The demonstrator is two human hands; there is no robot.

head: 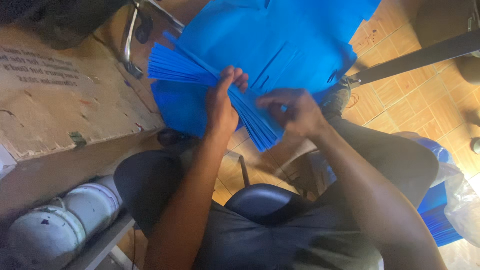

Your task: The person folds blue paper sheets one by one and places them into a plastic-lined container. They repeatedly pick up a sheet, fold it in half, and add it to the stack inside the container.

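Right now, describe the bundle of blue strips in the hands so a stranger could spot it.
Start at the large blue sheet spread over the tiled floor. In front of it, the left hand and right hand grip the fanned bundle of strips. Unlike the flat sheet, it splays into many thin edges.

Small workshop, likely for cutting or sewing work. Evidence: worn wooden worktable at left of frame, surface scratched and stained; large sheet of blue material at top centre; terracotta floor tiles at right; plastic bag at lower right; white cylinder at lower left.
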